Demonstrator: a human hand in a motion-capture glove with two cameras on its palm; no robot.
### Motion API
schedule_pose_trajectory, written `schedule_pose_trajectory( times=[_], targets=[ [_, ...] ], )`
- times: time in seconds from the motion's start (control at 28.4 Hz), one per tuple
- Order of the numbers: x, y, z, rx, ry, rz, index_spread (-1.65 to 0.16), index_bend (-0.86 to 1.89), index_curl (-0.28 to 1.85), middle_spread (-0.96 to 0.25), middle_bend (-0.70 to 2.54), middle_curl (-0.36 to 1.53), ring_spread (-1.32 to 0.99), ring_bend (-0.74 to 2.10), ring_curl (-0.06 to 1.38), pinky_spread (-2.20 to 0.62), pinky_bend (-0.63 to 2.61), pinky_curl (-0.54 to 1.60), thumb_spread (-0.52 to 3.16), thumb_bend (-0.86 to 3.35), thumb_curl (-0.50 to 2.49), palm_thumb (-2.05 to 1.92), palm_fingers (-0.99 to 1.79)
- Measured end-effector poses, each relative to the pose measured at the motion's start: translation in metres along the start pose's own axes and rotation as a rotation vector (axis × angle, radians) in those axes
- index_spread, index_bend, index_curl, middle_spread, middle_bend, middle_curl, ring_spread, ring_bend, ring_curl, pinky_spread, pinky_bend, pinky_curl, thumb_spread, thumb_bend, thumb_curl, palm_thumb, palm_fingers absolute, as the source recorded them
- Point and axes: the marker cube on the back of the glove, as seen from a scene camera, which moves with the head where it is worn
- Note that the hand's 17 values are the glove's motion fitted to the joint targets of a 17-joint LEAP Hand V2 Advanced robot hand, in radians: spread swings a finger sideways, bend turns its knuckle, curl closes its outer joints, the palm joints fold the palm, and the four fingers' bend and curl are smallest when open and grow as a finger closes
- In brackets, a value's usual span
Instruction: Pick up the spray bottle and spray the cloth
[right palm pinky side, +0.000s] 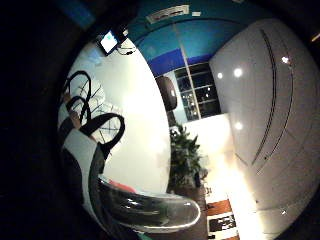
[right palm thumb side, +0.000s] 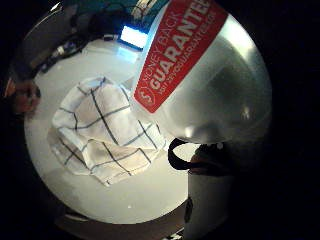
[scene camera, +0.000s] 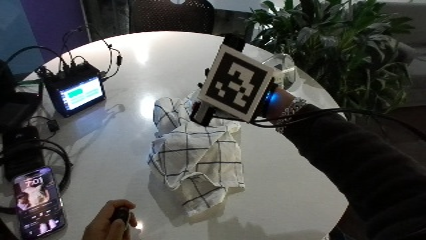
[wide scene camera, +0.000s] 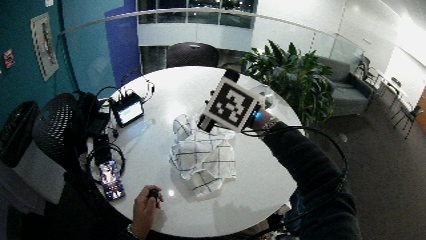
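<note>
While my gloved right hand (scene camera: 269, 97) hangs above the cloth (scene camera: 196, 152), the spray bottle (right palm thumb side: 200, 75) sits against its palm.
Only my thumb-side view shows the bottle: clear, silvery, with a red guarantee label; outside, it hides behind the hand, so I cannot tell the fingers' state. White black-checked cloth lies crumpled on the surface (scene camera: 160, 65) beneath.

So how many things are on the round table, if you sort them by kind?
Checked cloths: 1, the cloth, crumpled on the white table.
Spray bottles: 1, the spray bottle, close to the gloved right hand, above the table.
Phones: 1, the phone, screen lit.
Small screen boxes: 1, the screen box.
Total: 4.
</note>
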Motion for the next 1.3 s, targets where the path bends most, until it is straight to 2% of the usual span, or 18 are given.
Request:
schedule_pose_trajectory(
  times=[0.14, 0.32, 0.67, 0.88, 1.16, 1.3],
  targets=[
    [-0.023, 0.015, 0.004, -0.108, -0.011, -0.055, -0.29, 0.19, 0.52, -0.21, 0.55, 0.54, -0.21, 0.79, 0.48, -0.34, 0.59, 0.42, 0.82, -0.02, 0.66, 0.88, 1.37],
    [-0.031, 0.012, 0.010, -0.078, -0.010, -0.064, -0.29, 0.18, 0.52, -0.21, 0.55, 0.54, -0.21, 0.79, 0.47, -0.34, 0.59, 0.42, 0.81, -0.02, 0.67, 0.87, 1.37],
    [0.002, -0.013, -0.015, 0.011, -0.042, 0.089, -0.29, 0.18, 0.53, -0.21, 0.55, 0.54, -0.21, 0.78, 0.47, -0.34, 0.60, 0.42, 0.81, -0.02, 0.69, 0.87, 1.37],
    [0.021, -0.047, -0.029, 0.141, -0.220, 0.259, -0.29, 0.18, 0.53, -0.21, 0.55, 0.55, -0.21, 0.79, 0.47, -0.34, 0.59, 0.42, 0.82, -0.03, 0.69, 0.86, 1.37],
    [0.031, -0.075, -0.021, 0.199, -0.501, 0.495, -0.29, 0.16, 0.52, -0.20, 0.56, 0.55, -0.21, 0.73, 0.46, -0.33, 0.64, 0.43, 0.87, -0.02, 0.69, 0.86, 1.30],
    [0.036, -0.082, 0.010, 0.259, -0.827, 0.741, -0.28, 0.16, 0.52, -0.20, 0.55, 0.55, -0.19, 0.72, 0.46, -0.30, 0.60, 0.43, 0.95, -0.01, 0.68, 0.86, 1.25]
  ],
)
